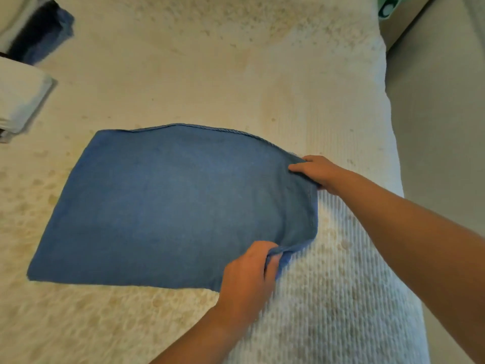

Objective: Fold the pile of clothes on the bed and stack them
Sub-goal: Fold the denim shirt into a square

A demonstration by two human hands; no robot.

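Left hand (248, 271) pinches the near right corner of the blue cloth (170, 203), fingers curled round a bunched fold of the hem. Right hand (319, 172) pinches the far right corner, thumb on top, the edge between the two lifted slightly into a soft curl. Rest of the cloth lies flat on the bed (210, 74), spread out toward the left, looks already doubled once, though layers are hard to count. Judgement: light, limp fabric, no stiffness; it will drape and sag between the hands, so the two corners are the right holds, and carrying them over to the left edge should halve it. Well apart at upper left: a white folded stack (21, 98) and a dark blue folded piece (42, 35), both blurred. Nothing lies in the fold's path.
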